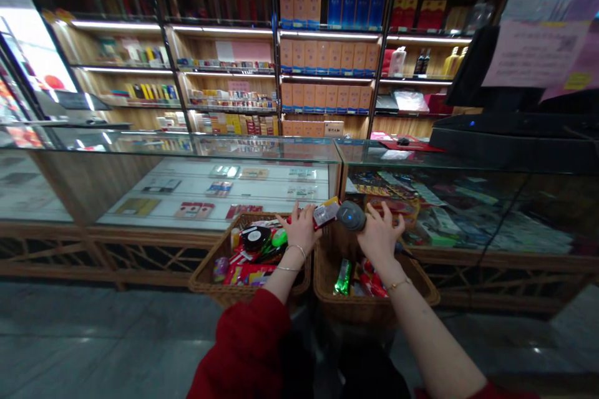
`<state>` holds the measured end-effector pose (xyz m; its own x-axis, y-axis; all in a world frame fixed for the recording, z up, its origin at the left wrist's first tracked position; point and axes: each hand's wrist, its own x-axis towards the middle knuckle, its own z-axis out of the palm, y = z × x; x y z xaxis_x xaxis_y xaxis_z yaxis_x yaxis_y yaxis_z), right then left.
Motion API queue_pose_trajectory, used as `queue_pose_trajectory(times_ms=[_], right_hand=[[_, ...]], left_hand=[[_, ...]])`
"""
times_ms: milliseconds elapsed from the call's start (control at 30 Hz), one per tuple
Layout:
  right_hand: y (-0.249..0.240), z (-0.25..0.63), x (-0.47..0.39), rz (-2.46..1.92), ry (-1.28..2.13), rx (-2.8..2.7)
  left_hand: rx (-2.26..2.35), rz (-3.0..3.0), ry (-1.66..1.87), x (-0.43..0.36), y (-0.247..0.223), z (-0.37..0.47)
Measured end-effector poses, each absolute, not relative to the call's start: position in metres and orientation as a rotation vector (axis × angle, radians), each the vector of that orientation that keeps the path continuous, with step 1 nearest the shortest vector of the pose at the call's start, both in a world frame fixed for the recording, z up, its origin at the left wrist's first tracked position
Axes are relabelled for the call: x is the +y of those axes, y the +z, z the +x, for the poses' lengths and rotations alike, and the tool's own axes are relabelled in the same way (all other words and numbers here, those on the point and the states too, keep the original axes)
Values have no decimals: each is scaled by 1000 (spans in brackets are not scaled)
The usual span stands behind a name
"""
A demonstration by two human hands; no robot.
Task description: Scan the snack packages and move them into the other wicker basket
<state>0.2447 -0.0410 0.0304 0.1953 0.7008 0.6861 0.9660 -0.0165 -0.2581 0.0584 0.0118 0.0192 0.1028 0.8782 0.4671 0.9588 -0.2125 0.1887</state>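
A barcode scanner (pixel 350 217) is gripped in my right hand (pixel 378 238), its dark head pointing left. Its handle is mostly hidden by the hand. Between the fingers of my left hand (pixel 302 229) is a small red and white packet (pixel 326 212) with a yellow end, close to the scanner's head. My left hand hovers over the right side of a wicker basket (pixel 202 274) full of mixed packaged goods. Below my right hand stands a second wicker basket (pixel 425 290), holding a green shiny packet (pixel 343 277) and several red ones.
Behind the baskets runs a glass display counter (pixel 224 149) with flat packs inside. A monitor (pixel 472 68) with paper sheets stands on its right part. A dark cable (pixel 503 218) hangs down the front. Stocked shelves (pixel 276 31) line the back wall.
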Motion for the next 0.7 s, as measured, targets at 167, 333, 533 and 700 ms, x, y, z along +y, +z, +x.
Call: queue_pose_trajectory(times_ms=[167,333,533,700], right_hand=[[26,236,-37,-1739,-478,-1577],[22,232,-35,-1757,-474,-1590],[20,230,-35,-1757,-471,-1613],[20,231,-36,-1761,-447,-1617]], left_hand=[[-1942,-2125,-762,0,24,29],[-1987,-2090,-770,-13,28,-3],[-2032,-2109,-766,-34,38,-42],[-2162,-2099,-611,-51,45,-76]])
